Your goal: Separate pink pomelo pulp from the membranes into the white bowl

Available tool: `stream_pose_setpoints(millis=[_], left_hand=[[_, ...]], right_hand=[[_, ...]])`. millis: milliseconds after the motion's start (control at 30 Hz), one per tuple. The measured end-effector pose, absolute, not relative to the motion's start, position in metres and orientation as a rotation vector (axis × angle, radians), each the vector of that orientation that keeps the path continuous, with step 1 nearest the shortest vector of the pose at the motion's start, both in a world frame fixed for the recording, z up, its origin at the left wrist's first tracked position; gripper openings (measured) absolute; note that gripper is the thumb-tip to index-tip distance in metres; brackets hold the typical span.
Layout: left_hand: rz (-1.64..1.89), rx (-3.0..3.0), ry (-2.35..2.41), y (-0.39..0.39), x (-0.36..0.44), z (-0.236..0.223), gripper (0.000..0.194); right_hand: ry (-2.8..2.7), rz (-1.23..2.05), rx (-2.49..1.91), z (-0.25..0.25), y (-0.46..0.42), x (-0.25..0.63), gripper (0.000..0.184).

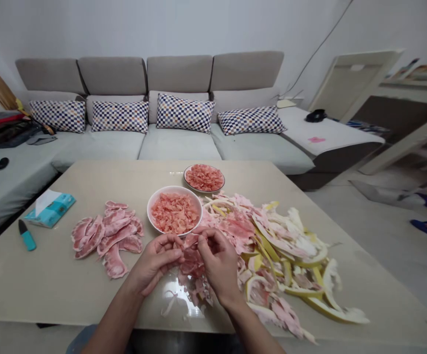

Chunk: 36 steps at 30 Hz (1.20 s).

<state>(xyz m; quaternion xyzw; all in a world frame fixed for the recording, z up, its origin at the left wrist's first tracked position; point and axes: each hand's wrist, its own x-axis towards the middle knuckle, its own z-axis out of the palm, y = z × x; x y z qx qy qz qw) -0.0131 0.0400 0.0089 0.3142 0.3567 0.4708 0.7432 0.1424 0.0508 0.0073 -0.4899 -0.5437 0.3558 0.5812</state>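
Observation:
Both my hands meet just in front of a white bowl that holds loose pink pomelo flesh. My left hand pinches one side of a small pomelo segment, and my right hand pinches its other side. Under my fingers lie pink pieces and scraps of membrane on the table. To the left rests a pile of pomelo segments still in their pale skins. Right of my hands spreads a large heap of yellow-green peel and pink membrane.
A dark-rimmed plate of pomelo flesh stands behind the bowl. At the left of the table are a blue tissue pack and a knife with a teal handle. A sofa with checked cushions lines the wall.

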Motion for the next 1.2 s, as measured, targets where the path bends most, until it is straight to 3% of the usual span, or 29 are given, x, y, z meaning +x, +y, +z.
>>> stream_pose_setpoints(millis=[533,800,1200], left_hand=[[1.043,0.549,0.702,0.043,-0.020,0.008,0.012],[1.121,0.535,0.765,0.048,-0.019,0.004,0.035],[1.264,0.539,0.661,0.072,-0.018,0.007,0.042]], right_hand=[[-1.180,0.788,-1.195,0.010,0.056,0.149,0.014],[-1.182,0.947,-1.198,0.000,0.063,0.153,0.019],[-1.158,1.117,-1.153,0.003,0.063,0.148,0.023]])
